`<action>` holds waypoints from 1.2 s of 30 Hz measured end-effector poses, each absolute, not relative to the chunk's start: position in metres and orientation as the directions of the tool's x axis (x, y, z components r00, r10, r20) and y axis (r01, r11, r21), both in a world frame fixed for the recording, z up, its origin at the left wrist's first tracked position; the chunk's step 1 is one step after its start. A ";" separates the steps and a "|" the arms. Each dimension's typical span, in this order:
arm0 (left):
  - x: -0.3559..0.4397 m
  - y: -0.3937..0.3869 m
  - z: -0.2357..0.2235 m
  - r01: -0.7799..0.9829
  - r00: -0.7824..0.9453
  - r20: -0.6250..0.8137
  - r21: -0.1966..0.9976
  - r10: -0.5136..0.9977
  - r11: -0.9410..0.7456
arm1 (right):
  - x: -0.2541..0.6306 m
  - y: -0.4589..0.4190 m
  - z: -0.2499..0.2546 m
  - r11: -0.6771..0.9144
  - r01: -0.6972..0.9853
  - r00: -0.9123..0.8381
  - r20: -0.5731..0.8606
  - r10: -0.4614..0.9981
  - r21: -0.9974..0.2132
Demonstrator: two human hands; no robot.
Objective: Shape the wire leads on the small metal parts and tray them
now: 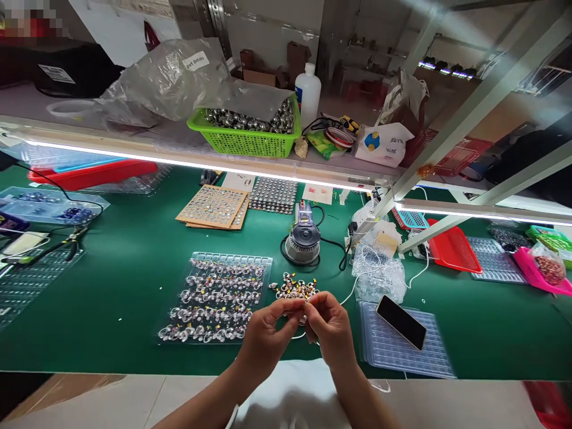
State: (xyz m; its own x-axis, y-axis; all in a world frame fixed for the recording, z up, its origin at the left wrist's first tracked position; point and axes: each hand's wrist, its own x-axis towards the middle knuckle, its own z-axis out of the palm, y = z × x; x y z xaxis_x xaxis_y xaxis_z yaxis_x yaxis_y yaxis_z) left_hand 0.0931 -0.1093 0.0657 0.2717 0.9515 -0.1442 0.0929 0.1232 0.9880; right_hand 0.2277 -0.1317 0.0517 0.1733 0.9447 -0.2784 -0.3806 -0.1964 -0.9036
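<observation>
My left hand (267, 333) and my right hand (329, 326) meet over the near edge of the green table (111, 262). Both pinch a tiny part between their fingertips, too small to name, with a thin white wire trailing from it. Just beyond the fingers lies a small heap of shiny parts with yellow and red bits (295, 289). To the left sits a clear tray (217, 298) filled with rows of the same kind of parts.
A black phone (401, 322) lies on stacked clear trays at the right. A round grey device (302, 241) and a bag of white wires (378, 268) stand behind. Cardboard sheets of parts, red trays and a green basket of metal balls (243, 128) lie farther back.
</observation>
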 end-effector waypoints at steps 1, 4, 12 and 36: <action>0.094 -0.110 0.065 0.100 0.268 -0.126 0.990 0.955 0.102 | 0.227 -0.131 0.051 -0.199 -0.385 0.186 -0.287 0.940 -0.901; 0.095 -0.110 0.064 0.111 0.269 -0.088 0.992 0.959 0.060 | 0.225 -0.131 0.048 -0.207 -0.405 0.204 -0.308 0.929 -0.891; 0.090 -0.101 0.064 -0.024 0.275 -0.200 0.976 0.940 0.215 | 0.231 -0.123 0.045 -0.297 -0.492 0.019 -0.351 0.936 -0.819; 0.078 -0.095 0.066 0.238 0.143 0.256 0.929 0.956 -0.284 | 0.228 -0.115 0.043 0.045 -0.207 0.211 0.001 0.978 -0.977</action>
